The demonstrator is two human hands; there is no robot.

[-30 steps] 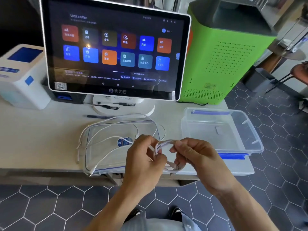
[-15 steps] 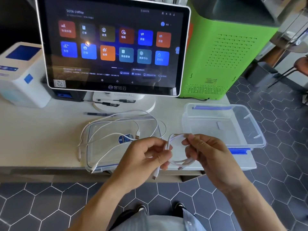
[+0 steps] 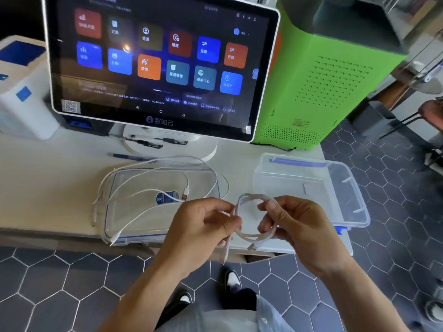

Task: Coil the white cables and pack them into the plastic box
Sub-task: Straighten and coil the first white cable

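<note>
Head view, counter edge. Left hand [image 3: 203, 226] and right hand [image 3: 294, 226]: both pinching one coiled white cable [image 3: 254, 216], which is hanging as a small loop in the air between them, two plug ends dangling below. Loose white cables [image 3: 143, 180]: lying uncoiled across the clear lid [image 3: 134, 212], left of the hands. Plastic box [image 3: 345, 188]: sitting open on the table [image 3: 48, 183], just behind the right hand. Touchscreen terminal [image 3: 158, 63] and green machine [image 3: 318, 87]: standing at the rear.
</note>
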